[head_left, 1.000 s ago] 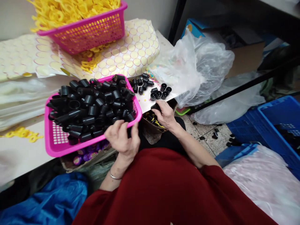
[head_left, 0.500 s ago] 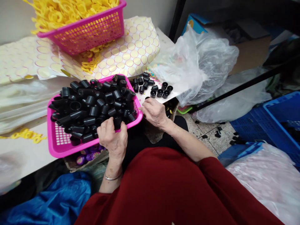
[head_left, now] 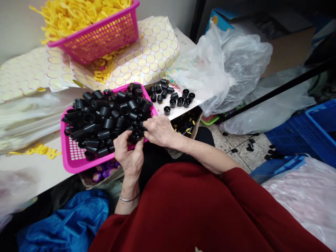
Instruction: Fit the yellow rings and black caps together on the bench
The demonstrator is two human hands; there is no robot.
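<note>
A pink plastic basket (head_left: pixel 68 166) in front of me is heaped with short black plastic tubes (head_left: pixel 103 112). Over its near right edge, my left hand (head_left: pixel 129 154) grips a black plastic cylinder (head_left: pixel 137 135) between thumb and fingers, its hollow end facing up. My right hand (head_left: pixel 160 131) reaches in from the right, fingertips pressed together just beside that cylinder. Something dark shows at those fingertips, but it is too covered to name. Right of the basket, several black cylinders (head_left: pixel 180 101) rest on the white tabletop (head_left: pixel 193 108), some upright and some on their sides.
Behind stands another pink basket (head_left: pixel 105 36) full of yellow plastic pieces (head_left: pixel 81 17), on sticker sheets (head_left: pixel 147 52). Clear plastic bags (head_left: pixel 236 70) bulge at the right. Below the table edge is a box of black and yellow parts (head_left: pixel 187 127). Blue crates (head_left: pixel 296 134) stand on the floor.
My right hand has moved left from the table's edge to the left hand's fingertips. An upright black cylinder now shows on the table where it was. The left hand's cylinder is now plainly visible.
</note>
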